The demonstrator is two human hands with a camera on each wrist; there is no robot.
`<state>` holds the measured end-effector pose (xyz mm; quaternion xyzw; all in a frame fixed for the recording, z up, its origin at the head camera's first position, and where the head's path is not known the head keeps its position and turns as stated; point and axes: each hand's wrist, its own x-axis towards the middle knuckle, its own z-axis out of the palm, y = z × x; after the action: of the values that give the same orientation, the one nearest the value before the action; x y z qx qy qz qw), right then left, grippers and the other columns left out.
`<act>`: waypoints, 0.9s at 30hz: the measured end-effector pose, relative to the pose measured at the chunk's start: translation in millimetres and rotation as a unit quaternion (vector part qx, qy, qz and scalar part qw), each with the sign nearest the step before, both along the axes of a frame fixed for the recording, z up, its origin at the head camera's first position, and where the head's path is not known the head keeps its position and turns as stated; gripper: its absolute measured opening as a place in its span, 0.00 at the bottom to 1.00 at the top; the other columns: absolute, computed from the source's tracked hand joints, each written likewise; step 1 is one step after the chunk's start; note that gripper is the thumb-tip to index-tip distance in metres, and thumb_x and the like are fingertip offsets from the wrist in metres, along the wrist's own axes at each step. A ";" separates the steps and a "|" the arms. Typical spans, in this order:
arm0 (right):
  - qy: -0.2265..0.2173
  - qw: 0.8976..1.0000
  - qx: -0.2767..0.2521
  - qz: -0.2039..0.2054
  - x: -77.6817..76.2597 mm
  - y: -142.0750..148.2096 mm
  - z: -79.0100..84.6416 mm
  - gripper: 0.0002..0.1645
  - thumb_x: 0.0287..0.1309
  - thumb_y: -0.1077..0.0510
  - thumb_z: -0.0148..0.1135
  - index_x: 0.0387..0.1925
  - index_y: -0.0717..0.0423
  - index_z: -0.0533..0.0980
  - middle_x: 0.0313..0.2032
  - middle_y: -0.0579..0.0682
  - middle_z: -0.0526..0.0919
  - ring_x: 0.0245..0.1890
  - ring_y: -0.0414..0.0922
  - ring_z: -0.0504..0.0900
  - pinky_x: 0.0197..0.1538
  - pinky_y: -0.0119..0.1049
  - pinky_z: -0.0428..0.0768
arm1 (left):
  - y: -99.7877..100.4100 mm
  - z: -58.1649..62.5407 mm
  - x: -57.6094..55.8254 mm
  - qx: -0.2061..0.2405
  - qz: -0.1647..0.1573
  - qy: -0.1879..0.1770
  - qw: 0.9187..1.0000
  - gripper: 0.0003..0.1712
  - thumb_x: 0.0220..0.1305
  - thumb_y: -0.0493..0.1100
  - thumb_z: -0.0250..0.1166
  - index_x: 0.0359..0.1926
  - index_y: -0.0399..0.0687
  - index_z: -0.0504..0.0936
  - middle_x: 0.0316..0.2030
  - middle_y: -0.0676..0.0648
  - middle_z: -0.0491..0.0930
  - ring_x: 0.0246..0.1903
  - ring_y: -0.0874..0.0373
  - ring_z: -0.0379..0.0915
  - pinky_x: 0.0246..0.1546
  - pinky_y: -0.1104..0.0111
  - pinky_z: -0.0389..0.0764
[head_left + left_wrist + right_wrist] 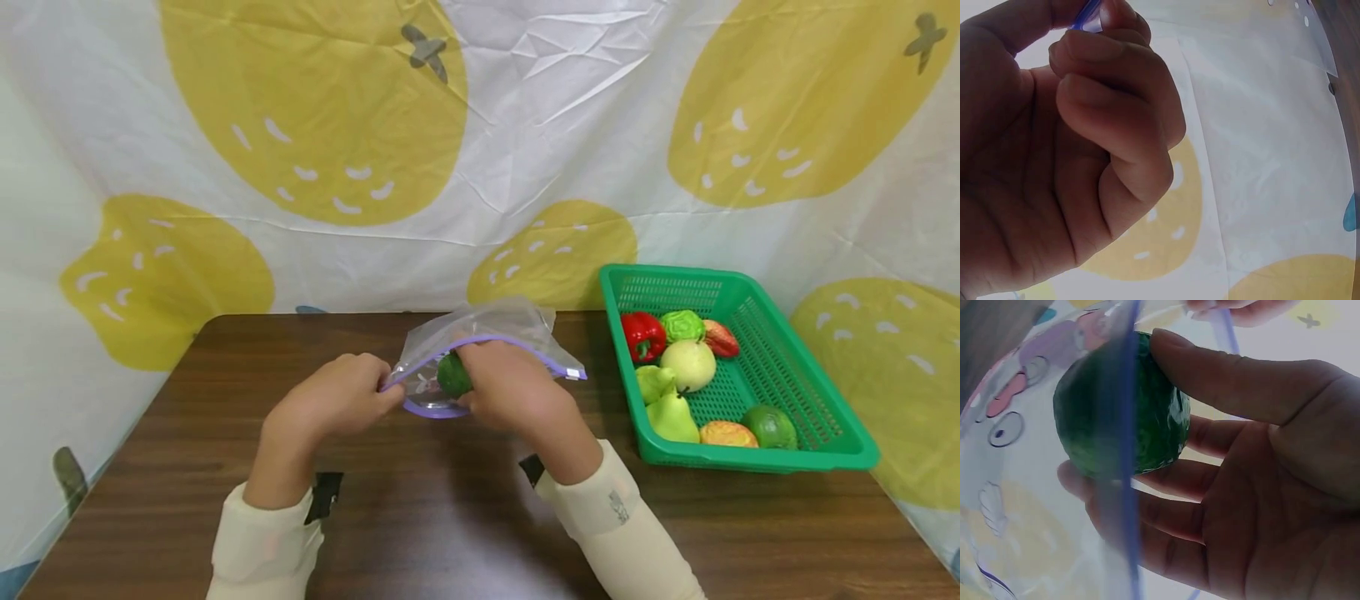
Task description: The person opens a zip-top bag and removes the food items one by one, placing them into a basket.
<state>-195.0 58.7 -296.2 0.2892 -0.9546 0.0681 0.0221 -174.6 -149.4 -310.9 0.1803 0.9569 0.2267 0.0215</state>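
A clear zip bag [501, 319] with a purple-edged mouth and a white slider is held above the table, its mouth spread. My left hand [339, 393] pinches the left end of the purple edge between thumb and fingers; in the left wrist view a bit of purple strip [1088, 15] shows at the fingertips. My right hand [517, 392] grips a round, dark green toy fruit [453, 375] at the bag's mouth. In the right wrist view the green fruit [1163, 419] lies partly behind the purple edge, with fingertips inside the bag. Printed cartoon figures [1010, 394] mark the bag's film.
A green plastic basket [817, 379] stands on the right of the brown table [225, 400]. Inside are a red bell pepper [642, 337], a leafy green head [682, 324], a pale round fruit [688, 365], green pears [672, 419] and another dark green fruit [770, 427]. A lemon-print curtain hangs behind.
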 end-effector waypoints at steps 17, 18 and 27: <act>0.022 0.996 -0.007 0.091 25.8 13.4 17.7 0.26 0.46 0.57 0.73 0.47 0.50 0.73 0.36 0.46 0.79 0.35 0.44 0.75 0.39 0.41 0.78 | -6.1 1.3 0.1 0.004 -0.002 0.030 1.000 0.21 0.58 0.42 0.58 0.10 0.52 0.64 0.11 0.56 0.59 0.13 0.62 0.56 0.16 0.68 0.60; 0.022 0.996 -0.005 0.091 27.2 14.2 18.8 0.26 0.46 0.56 0.73 0.48 0.50 0.73 0.36 0.45 0.79 0.34 0.43 0.75 0.38 0.40 0.78 | -6.1 1.6 0.3 0.004 -0.003 0.029 1.000 0.21 0.58 0.42 0.58 0.10 0.52 0.64 0.11 0.57 0.58 0.13 0.62 0.56 0.16 0.69 0.60; 0.043 0.993 -0.040 0.101 42.5 26.3 32.1 0.27 0.50 0.53 0.70 0.52 0.47 0.71 0.35 0.42 0.77 0.30 0.41 0.74 0.32 0.39 0.77 | -8.1 3.2 1.4 0.006 0.001 0.025 1.000 0.22 0.60 0.43 0.59 0.11 0.52 0.63 0.11 0.56 0.58 0.14 0.62 0.56 0.17 0.68 0.60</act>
<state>-152.5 85.0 -264.1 0.3861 -0.9150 0.0959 0.0673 -173.2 -157.5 -307.7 0.1849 0.9560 0.2278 -0.0039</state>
